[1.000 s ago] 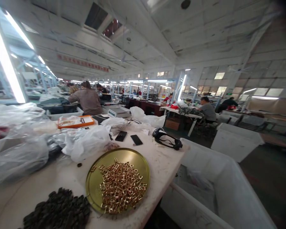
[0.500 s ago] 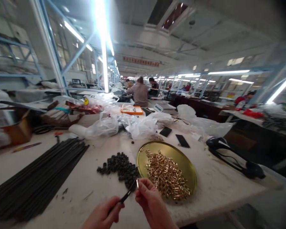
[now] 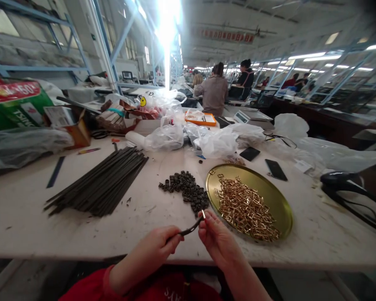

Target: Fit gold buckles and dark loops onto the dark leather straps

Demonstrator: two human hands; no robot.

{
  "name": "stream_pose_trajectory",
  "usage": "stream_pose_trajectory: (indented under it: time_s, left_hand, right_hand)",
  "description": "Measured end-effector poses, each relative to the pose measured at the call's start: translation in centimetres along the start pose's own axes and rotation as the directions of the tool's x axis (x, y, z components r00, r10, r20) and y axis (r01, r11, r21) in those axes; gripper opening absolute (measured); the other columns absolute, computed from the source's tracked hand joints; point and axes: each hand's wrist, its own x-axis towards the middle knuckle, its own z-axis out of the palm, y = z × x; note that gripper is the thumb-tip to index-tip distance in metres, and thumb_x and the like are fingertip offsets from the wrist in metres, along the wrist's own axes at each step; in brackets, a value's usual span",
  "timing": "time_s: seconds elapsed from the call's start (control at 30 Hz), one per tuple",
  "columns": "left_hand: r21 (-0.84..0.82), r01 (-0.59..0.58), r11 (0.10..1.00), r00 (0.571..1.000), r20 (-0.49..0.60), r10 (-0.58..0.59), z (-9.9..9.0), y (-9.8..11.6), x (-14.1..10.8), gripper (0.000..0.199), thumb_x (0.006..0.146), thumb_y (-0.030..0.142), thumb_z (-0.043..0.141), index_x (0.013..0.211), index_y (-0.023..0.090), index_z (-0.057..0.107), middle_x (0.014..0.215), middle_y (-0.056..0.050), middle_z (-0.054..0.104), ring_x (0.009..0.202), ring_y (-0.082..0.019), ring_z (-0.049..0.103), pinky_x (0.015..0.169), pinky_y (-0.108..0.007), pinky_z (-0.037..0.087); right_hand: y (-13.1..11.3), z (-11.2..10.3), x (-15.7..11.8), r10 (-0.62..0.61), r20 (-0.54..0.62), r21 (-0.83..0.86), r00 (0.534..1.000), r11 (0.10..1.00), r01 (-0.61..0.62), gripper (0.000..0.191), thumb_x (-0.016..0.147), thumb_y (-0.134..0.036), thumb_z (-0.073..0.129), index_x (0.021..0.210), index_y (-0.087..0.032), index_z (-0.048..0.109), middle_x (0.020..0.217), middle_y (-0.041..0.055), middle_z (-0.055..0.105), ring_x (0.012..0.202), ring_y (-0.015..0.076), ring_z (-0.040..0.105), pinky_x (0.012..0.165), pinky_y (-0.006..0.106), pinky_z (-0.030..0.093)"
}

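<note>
My left hand (image 3: pixel 158 247) is closed around a dark strap (image 3: pixel 190 229), which bends across to my other hand. Between the thumb and fingers of my right hand (image 3: pixel 217 234) is a small gold buckle (image 3: pixel 203 214), touching the strap's end; how far the strap passes through it is hidden. Just beyond my hands lies a heap of small black loops (image 3: pixel 188 188). To the right, a round gold tray (image 3: pixel 280 200) bears a pile of gold buckles (image 3: pixel 246 209). A bundle of long dark straps (image 3: pixel 103 184) lies to the left.
Clear plastic bags (image 3: pixel 219 140) spread along the back of the white table (image 3: pixel 90 238). Two dark phone-like slabs (image 3: pixel 275 169) lie behind the tray. A black device with a cable (image 3: pixel 341 184) sits at far right. People (image 3: pixel 214 92) sit further back.
The camera view has tilted down and turned left, so the table's front edge and my red sleeve now show. The strap between my hands is more bent; both hands keep their hold.
</note>
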Motion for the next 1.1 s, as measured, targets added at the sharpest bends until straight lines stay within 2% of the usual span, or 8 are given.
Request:
stream_pose_trajectory:
  time_s: [0.27, 0.43, 0.53, 0.63, 0.7, 0.8, 0.93, 1.1]
  left_hand:
    - [-0.083, 0.056, 0.995, 0.995, 0.087, -0.049, -0.2, -1.2, 0.6, 0.033, 0.084, 0.037, 0.036, 0.085, 0.017, 0.062, 0.064, 0.002, 0.057, 0.059, -0.012, 0.049, 0.054, -0.020, 0.034]
    - [-0.082, 0.077, 0.994, 0.996, 0.041, -0.074, 0.2, -1.3, 1.5, 0.028, 0.083, 0.031, 0.037, 0.078, 0.017, 0.060, 0.057, 0.004, 0.052, 0.054, -0.011, 0.047, 0.053, -0.020, 0.033]
    - [-0.153, 0.068, 0.986, 0.997, 0.034, -0.064, 0.6, -0.7, 2.0, 0.023, 0.083, 0.026, 0.036, 0.074, 0.017, 0.055, 0.058, 0.004, 0.051, 0.052, -0.010, 0.048, 0.050, -0.019, 0.035]
    - [-0.278, 0.032, 0.960, 0.999, 0.019, -0.028, 1.1, -0.2, 2.3, 0.019, 0.082, 0.025, 0.037, 0.077, 0.016, 0.053, 0.067, 0.003, 0.054, 0.052, -0.009, 0.049, 0.050, -0.019, 0.039]
    - [-0.344, 0.026, 0.939, 1.000, 0.009, -0.024, 1.3, -0.1, 2.5, 0.018, 0.083, 0.027, 0.039, 0.077, 0.016, 0.052, 0.069, 0.002, 0.055, 0.053, -0.009, 0.049, 0.049, -0.019, 0.039]
    - [-0.427, 0.059, 0.903, 0.998, 0.018, -0.056, 1.6, -0.3, 2.6, 0.016, 0.082, 0.028, 0.042, 0.076, 0.016, 0.050, 0.066, 0.002, 0.055, 0.051, -0.008, 0.046, 0.046, -0.018, 0.037]
    - [-0.534, 0.100, 0.839, 0.995, 0.062, -0.079, 1.8, -0.9, 2.7, 0.015, 0.080, 0.031, 0.047, 0.075, 0.016, 0.047, 0.062, 0.004, 0.056, 0.042, -0.004, 0.039, 0.042, -0.017, 0.032]
    - [-0.542, 0.113, 0.833, 0.993, 0.044, -0.106, 2.2, -1.2, 2.6, 0.020, 0.080, 0.036, 0.048, 0.074, 0.017, 0.045, 0.059, 0.006, 0.053, 0.040, -0.004, 0.037, 0.040, -0.016, 0.028]
  right_hand:
    - [0.8, -0.8, 0.9, 0.066, -0.067, 0.013, 0.996, 0.998, -0.065, 0.029, 0.061, -0.016, 0.076, 0.084, -0.019, 0.059, 0.075, -0.0025, 0.063, 0.053, 0.0065, 0.060, 0.047, 0.015, 0.053]
    - [1.8, 0.0, 0.4, 0.059, -0.071, -0.121, 0.996, 0.990, -0.068, 0.030, 0.058, -0.024, 0.079, 0.079, -0.019, 0.057, 0.066, -0.0061, 0.058, 0.052, 0.0054, 0.056, 0.050, 0.015, 0.049]
    - [2.7, 0.2, 0.2, -0.023, -0.004, -0.282, 1.000, 0.959, 0.021, 0.030, 0.060, -0.033, 0.077, 0.073, -0.017, 0.055, 0.058, -0.0063, 0.053, 0.049, 0.0052, 0.049, 0.047, 0.016, 0.042]
    - [3.4, -0.2, 0.2, -0.142, 0.060, -0.457, 0.988, 0.876, 0.154, 0.029, 0.068, -0.040, 0.070, 0.073, -0.016, 0.055, 0.056, -0.0053, 0.052, 0.049, 0.0061, 0.042, 0.048, 0.018, 0.036]
    - [3.8, -0.5, 0.2, -0.177, 0.090, -0.533, 0.980, 0.823, 0.197, 0.030, 0.071, -0.043, 0.066, 0.073, -0.016, 0.055, 0.055, -0.0051, 0.050, 0.051, 0.0077, 0.042, 0.050, 0.020, 0.036]
    - [4.1, -0.7, 0.0, -0.181, 0.119, -0.573, 0.976, 0.791, 0.216, 0.030, 0.074, -0.045, 0.063, 0.072, -0.016, 0.054, 0.056, -0.0044, 0.050, 0.053, 0.0094, 0.043, 0.053, 0.022, 0.036]
    - [4.1, -0.7, -0.2, -0.150, 0.123, -0.557, 0.981, 0.808, 0.193, 0.028, 0.077, -0.045, 0.059, 0.076, -0.017, 0.052, 0.058, -0.0044, 0.049, 0.053, 0.0097, 0.042, 0.054, 0.023, 0.035]
    - [3.4, -0.3, -0.7, -0.187, 0.141, -0.615, 0.972, 0.753, 0.234, 0.026, 0.075, -0.043, 0.061, 0.072, -0.018, 0.053, 0.059, -0.0044, 0.049, 0.055, 0.0101, 0.042, 0.055, 0.023, 0.035]
